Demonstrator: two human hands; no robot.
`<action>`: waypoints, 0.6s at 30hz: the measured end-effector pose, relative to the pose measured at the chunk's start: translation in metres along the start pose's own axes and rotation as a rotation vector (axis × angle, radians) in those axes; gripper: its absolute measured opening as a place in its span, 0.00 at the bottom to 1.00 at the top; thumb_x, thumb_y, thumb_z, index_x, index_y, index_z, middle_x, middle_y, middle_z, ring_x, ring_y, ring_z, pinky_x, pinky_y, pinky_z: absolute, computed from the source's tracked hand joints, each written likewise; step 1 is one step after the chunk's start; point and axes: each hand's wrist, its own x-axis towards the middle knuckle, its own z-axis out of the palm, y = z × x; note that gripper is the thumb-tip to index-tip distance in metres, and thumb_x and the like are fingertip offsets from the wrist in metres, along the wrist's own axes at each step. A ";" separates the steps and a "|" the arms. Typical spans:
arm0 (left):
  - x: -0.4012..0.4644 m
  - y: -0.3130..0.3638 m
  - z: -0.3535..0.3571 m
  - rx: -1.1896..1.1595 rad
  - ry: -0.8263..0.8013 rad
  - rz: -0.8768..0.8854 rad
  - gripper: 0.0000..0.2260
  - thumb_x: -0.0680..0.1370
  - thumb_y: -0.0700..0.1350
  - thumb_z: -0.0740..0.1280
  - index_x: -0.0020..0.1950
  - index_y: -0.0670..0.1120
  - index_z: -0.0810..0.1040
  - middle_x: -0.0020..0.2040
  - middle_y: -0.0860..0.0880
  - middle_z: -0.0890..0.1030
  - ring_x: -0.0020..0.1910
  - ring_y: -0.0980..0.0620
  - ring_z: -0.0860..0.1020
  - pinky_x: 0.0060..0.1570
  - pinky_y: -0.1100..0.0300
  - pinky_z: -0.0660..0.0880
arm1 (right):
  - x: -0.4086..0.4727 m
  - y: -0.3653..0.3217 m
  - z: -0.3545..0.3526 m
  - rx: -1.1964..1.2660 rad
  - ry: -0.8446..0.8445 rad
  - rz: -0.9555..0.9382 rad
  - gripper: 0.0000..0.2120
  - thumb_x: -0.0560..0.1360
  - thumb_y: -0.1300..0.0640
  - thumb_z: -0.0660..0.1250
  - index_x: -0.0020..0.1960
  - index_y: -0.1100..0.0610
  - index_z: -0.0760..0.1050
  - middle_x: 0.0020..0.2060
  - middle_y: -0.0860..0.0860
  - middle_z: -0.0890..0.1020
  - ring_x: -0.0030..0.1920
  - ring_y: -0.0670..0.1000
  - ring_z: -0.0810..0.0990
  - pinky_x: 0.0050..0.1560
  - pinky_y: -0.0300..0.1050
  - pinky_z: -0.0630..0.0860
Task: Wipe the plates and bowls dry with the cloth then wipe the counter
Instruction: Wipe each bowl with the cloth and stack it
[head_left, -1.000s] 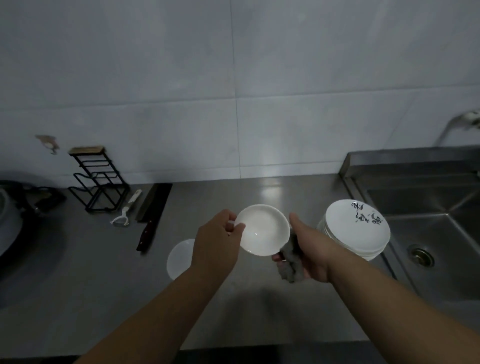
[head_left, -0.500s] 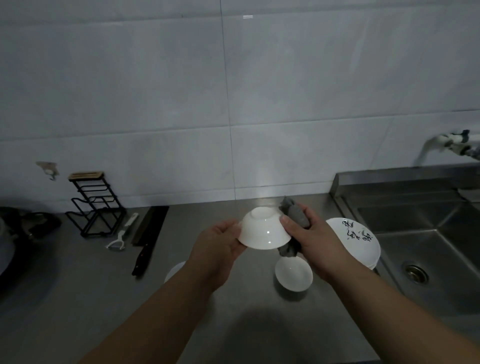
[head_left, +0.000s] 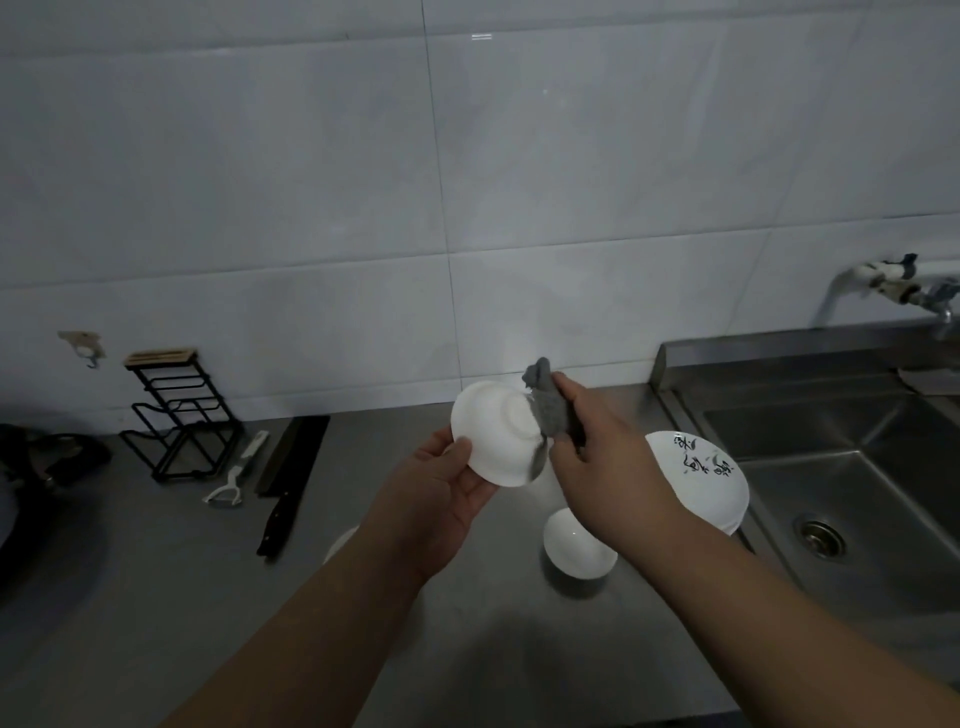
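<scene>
My left hand (head_left: 441, 499) holds a small white bowl (head_left: 493, 434) by its rim, above the steel counter (head_left: 156, 597); the bowl's underside faces me. My right hand (head_left: 597, 457) grips a grey cloth (head_left: 548, 405) and presses it against the bowl's outer right side and foot. Below my right wrist a second white bowl (head_left: 576, 545) stands upright on the counter. A stack of white plates (head_left: 701, 483) with dark painted marks sits beside the sink. Part of another white dish (head_left: 340, 543) shows behind my left forearm.
A steel sink (head_left: 857, 493) with a drain lies to the right, a tap (head_left: 893, 283) above it. At the left stand a black wire rack (head_left: 176, 415), a peeler (head_left: 234, 475), a knife (head_left: 283, 504) and a dark stove edge (head_left: 31, 467).
The bowl was turned from inside-facing to underside-facing. The cloth moved from below the bowl up onto its outer right side. The camera tilted up, revealing the second bowl on the counter.
</scene>
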 end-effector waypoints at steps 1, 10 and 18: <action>0.000 0.001 0.000 -0.001 0.004 0.018 0.14 0.85 0.38 0.59 0.70 0.41 0.74 0.62 0.40 0.83 0.60 0.43 0.83 0.55 0.51 0.83 | -0.001 0.000 -0.002 -0.084 0.049 -0.045 0.25 0.80 0.58 0.65 0.74 0.44 0.70 0.57 0.45 0.79 0.56 0.46 0.77 0.57 0.45 0.75; -0.015 0.001 0.005 0.093 -0.071 0.030 0.14 0.85 0.39 0.60 0.69 0.41 0.76 0.64 0.40 0.82 0.62 0.41 0.82 0.55 0.49 0.82 | 0.002 -0.002 -0.004 -0.216 0.025 -0.204 0.25 0.82 0.39 0.54 0.73 0.50 0.74 0.73 0.49 0.70 0.73 0.51 0.68 0.72 0.54 0.69; -0.016 0.005 0.013 0.080 -0.095 0.073 0.14 0.86 0.38 0.57 0.68 0.39 0.76 0.62 0.39 0.83 0.60 0.43 0.83 0.54 0.52 0.82 | -0.010 -0.017 0.005 -0.476 -0.031 -0.427 0.29 0.85 0.45 0.54 0.80 0.60 0.63 0.78 0.57 0.67 0.78 0.56 0.65 0.79 0.50 0.62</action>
